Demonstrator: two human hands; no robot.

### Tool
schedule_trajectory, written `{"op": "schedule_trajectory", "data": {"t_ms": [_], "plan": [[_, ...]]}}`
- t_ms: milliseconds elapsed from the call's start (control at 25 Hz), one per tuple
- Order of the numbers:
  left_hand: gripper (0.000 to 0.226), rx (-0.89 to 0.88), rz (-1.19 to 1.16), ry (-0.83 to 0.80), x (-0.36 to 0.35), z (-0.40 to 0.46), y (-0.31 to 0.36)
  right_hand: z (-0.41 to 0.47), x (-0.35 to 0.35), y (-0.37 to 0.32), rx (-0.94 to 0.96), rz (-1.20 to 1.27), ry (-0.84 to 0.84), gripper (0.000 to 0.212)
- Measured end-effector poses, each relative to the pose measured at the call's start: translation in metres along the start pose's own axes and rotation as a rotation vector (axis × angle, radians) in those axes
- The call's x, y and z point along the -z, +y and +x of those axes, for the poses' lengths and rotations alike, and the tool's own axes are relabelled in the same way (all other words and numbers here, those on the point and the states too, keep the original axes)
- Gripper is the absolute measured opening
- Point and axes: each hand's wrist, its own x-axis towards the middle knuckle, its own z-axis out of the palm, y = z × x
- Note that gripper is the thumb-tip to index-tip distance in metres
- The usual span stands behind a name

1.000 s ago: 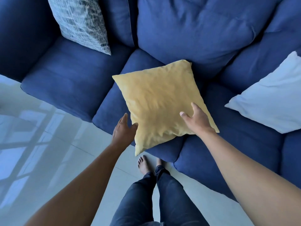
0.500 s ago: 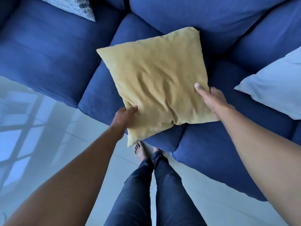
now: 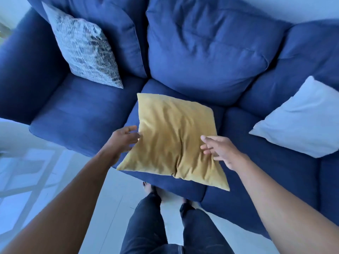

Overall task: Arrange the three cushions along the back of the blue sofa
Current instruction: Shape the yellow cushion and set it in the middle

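We hold the yellow cushion (image 3: 174, 142) flat-ish over the middle seat of the blue sofa (image 3: 207, 52), one corner toward us; left hand (image 3: 123, 139) and right hand (image 3: 219, 151) touch its side edges, fingers spread loosely.

Sofa (image 3: 207, 50): blue woven cloth, matt, softly creased. Yellow cushion (image 3: 172, 138): smooth cloth with faint sheen, wrinkled. Patterned cushion (image 3: 84, 46): cloth, fine printed lines, matt. White cushion (image 3: 300, 120): plain matt cloth. Floor (image 3: 27, 171): glossy, reflective tile. Trousers (image 3: 146, 226): dark denim-like cloth.
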Motion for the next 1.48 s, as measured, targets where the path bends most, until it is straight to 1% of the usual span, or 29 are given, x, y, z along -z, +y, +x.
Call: {"op": "schedule_trajectory", "data": {"t_ms": [120,160,200,280,400,440,480,520,560,640,680,720,760,840,920,1000,1080,1120,1160,1240,1280,1320,1400,1440,1480], "plan": [[0.070,0.137,0.103,-0.062,-0.012,0.035,-0.028,0.018,-0.019,0.037,-0.091,0.090,0.083,0.069],[0.075,0.180,0.135,-0.075,-0.018,0.045,-0.040,0.022,-0.026,0.051,-0.125,0.088,0.107,0.071],[0.075,0.193,0.184,-0.088,-0.024,0.056,-0.052,0.028,-0.033,0.063,-0.149,0.088,0.131,0.071],[0.070,0.146,0.331,-0.081,-0.030,0.072,-0.074,0.038,-0.049,0.084,-0.174,0.059,0.198,0.071],[0.060,-0.012,0.548,-0.027,-0.024,0.090,-0.080,0.046,-0.062,0.097,-0.205,-0.046,0.325,0.087],[0.059,-0.059,0.603,-0.015,-0.019,0.097,-0.081,0.048,-0.064,0.100,-0.231,-0.058,0.350,0.092],[0.060,-0.068,0.643,-0.011,-0.011,0.106,-0.084,0.052,-0.066,0.103,-0.260,-0.043,0.374,0.096],[0.063,-0.047,0.672,-0.006,-0.003,0.117,-0.088,0.054,-0.068,0.107,-0.284,-0.016,0.392,0.098],[0.066,0.039,0.644,-0.009,0.006,0.127,-0.093,0.059,-0.069,0.114,-0.313,0.006,0.408,0.096],[0.068,0.261,0.477,-0.042,0.019,0.139,-0.100,0.062,-0.072,0.119,-0.342,0.068,0.378,0.098],[0.067,0.342,0.400,-0.065,0.021,0.142,-0.105,0.062,-0.074,0.121,-0.353,0.104,0.353,0.100],[0.064,0.380,0.368,-0.084,0.020,0.142,-0.106,0.060,-0.075,0.118,-0.351,0.121,0.309,0.100],[0.059,0.366,0.359,-0.106,0.016,0.142,-0.103,0.059,-0.074,0.110,-0.354,0.130,0.273,0.095],[0.048,0.269,0.333,-0.151,0.008,0.131,-0.083,0.045,-0.061,0.086,-0.306,0.160,0.245,0.084],[0.036,0.174,0.238,-0.207,0.015,0.119,-0.038,0.022,-0.037,0.048,-0.213,0.176,0.187,0.073],[0.029,0.072,0.207,-0.251,0.036,0.113,0.014,-0.007,-0.005,0.007,-0.153,0.233,0.089,0.060],[0.029,-0.041,0.213,-0.271,0.060,0.116,0.058,-0.026,0.018,-0.020,-0.109,0.314,-0.023,0.059],[0.031,-0.077,0.187,-0.276,0.068,0.119,0.074,-0.026,0.026,-0.024,-0.093,0.316,-0.037,0.058],[0.032,-0.110,0.162,-0.286,0.070,0.122,0.085,-0.020,0.029,-0.024,-0.084,0.322,0.015,0.052],[0.025,-0.166,0.231,-0.304,0.055,0.123,0.089,0.006,0.026,-0.011,-0.096,0.351,0.192,0.026],[0.023,-0.161,0.294,-0.291,0.044,0.127,0.084,0.019,0.020,-0.002,-0.110,0.391,0.257,0.021],[0.029,-0.142,0.347,-0.280,0.031,0.131,0.076,0.031,0.012,0.008,-0.124,0.462,0.327,0.025],[0.040,-0.113,0.378,-0.259,0.011,0.135,0.064,0.045,-0.003,0.020,-0.113,0.740,0.480,0.026],[0.046,-0.120,0.332,-0.236,0.006,0.142,0.059,0.049,-0.009,0.022,-0.112,0.893,0.546,0.022],[0.051,-0.112,0.278,-0.219,0.002,0.146,0.056,0.051,-0.015,0.018,-0.105,0.993,0.575,0.018]]}}
